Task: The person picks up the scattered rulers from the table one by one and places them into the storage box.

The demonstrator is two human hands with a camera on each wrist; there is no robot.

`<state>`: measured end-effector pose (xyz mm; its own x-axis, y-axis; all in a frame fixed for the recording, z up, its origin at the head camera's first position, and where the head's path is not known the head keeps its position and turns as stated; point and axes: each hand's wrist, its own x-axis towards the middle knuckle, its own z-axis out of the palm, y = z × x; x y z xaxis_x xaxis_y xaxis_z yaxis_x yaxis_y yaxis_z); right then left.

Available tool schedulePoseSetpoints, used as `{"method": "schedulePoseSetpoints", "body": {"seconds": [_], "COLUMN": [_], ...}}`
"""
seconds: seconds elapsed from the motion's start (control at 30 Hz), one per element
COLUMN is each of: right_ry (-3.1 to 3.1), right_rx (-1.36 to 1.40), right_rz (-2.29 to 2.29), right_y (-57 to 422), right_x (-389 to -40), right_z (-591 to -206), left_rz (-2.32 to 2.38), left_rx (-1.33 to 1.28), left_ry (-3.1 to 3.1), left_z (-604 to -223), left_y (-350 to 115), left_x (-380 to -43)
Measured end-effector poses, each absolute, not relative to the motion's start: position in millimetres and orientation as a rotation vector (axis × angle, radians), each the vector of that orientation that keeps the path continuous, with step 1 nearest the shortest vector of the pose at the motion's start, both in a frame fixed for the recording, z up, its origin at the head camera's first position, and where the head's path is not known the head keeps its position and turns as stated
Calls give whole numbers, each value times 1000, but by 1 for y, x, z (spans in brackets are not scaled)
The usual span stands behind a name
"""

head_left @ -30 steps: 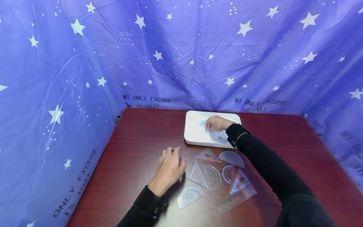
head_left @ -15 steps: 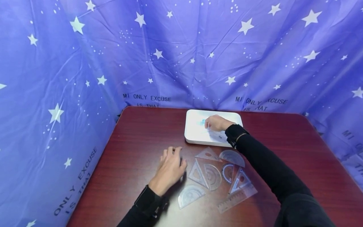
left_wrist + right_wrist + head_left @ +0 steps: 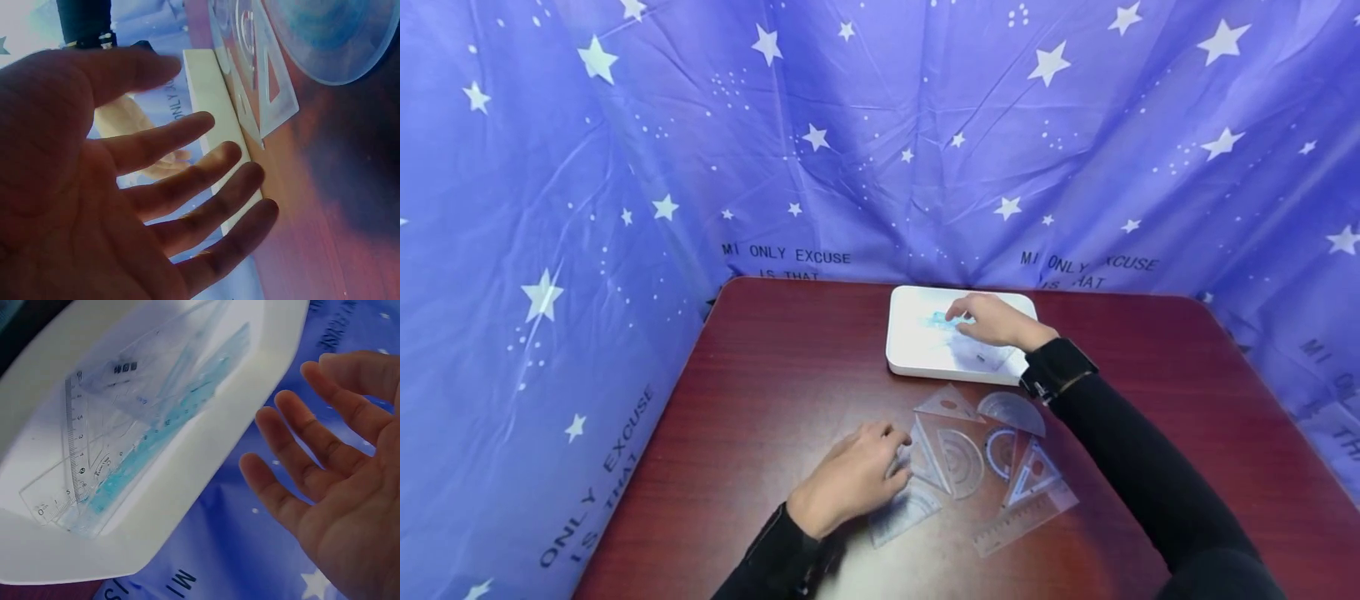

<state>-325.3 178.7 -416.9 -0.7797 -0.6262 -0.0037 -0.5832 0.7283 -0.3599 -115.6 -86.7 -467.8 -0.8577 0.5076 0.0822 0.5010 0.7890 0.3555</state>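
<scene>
My right hand (image 3: 992, 321) hovers over a white tray (image 3: 898, 346), its fingers loosely bent and holding nothing. In the right wrist view, the tray contains clear rulers and set squares, among them a bluish ruler (image 3: 169, 428). My left hand (image 3: 853, 475) is above the table beside the clear drawing tools, fingers spread and slightly bent, nothing in the palm. It partly covers a clear protractor (image 3: 913, 512) and the edge of a set square (image 3: 934, 458). The left wrist view shows a set square (image 3: 281, 103) and a round-edged clear piece (image 3: 337, 72) beyond the fingers.
More clear tools lie on the dark red table (image 3: 760, 375): a half-round protractor (image 3: 961, 462), another protractor (image 3: 1011, 414), a set square (image 3: 951, 404) and a ruler (image 3: 1022, 525). A blue starred curtain (image 3: 865, 183) stands behind and along the sides.
My right hand has drawn slightly right and its fingers have opened from a pinch over the tray. My left hand has moved right and down to the protractor and set square.
</scene>
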Motion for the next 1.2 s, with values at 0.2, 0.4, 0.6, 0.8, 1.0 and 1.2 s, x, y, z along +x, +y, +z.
{"method": "schedulePoseSetpoints", "body": {"seconds": [0.2,0.4,0.6,0.8,1.0,1.2], "right_ry": [2834,2854,2825,2823,2840,2829], "right_rx": [-956,-974,-948,-898,-898,-975], "right_rz": [-582,-690,-776,-811,-811,-830], "right_y": [191,198,210,219,223,214], "right_x": [-294,-267,-250,-238,-227,-217], "right_z": [-414,-414,-416,-421,-422,-423], "left_rz": [400,289,223,281,302,268], "left_rx": [807,736,736,792,832,900], "left_ry": [2884,2913,2993,3002,3023,3111], "left_z": [-471,-480,-487,-488,-487,-482], "left_y": [-83,-74,-66,-64,-63,-58], "left_x": [-99,-89,-84,-83,-83,-96]}}
